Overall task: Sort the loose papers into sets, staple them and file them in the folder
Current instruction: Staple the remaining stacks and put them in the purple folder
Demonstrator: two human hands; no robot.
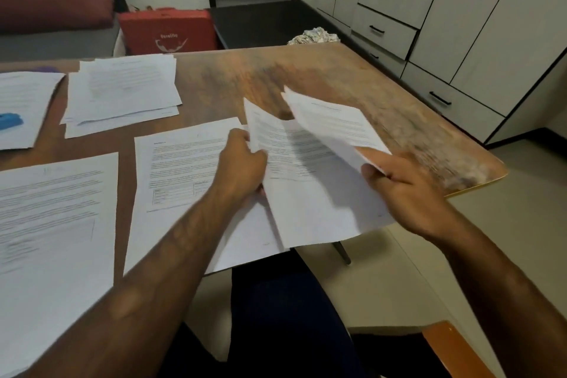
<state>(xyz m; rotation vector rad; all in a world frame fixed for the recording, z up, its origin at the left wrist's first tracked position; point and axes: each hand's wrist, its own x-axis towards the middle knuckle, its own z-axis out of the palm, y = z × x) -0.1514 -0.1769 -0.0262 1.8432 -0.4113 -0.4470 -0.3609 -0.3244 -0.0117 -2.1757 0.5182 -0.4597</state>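
Holding a sheaf of papers [306, 202] tilted above the near right part of the tabletop [352, 77], its lower edge hanging past the tabletop's near edge: left grip [242, 167] curled round the sheaf's left edge, thumb on the printed face. Right grip [405, 190] pinches the near corner of a single top sheet [331, 126], which is lifted and fanned off the sheaf toward the tabletop's right edge. Both held pieces are blurred, so the print is unreadable. Flat on the tabletop under the left forearm, a printed page [181, 169] with a small table in it. At the tabletop's near left, a second printed page [55, 218]. Toward its far left, a loose stack of sheets [122, 92], edges not squared. At the far left edge, another sheet [24, 101] with a blue object [10, 121] resting on it, cut off by the frame. Crumpled paper [316, 35] sits at the tabletop's far edge. Beyond that edge stands a red case [165, 31]; past the right side, pale cabinets [429, 24].
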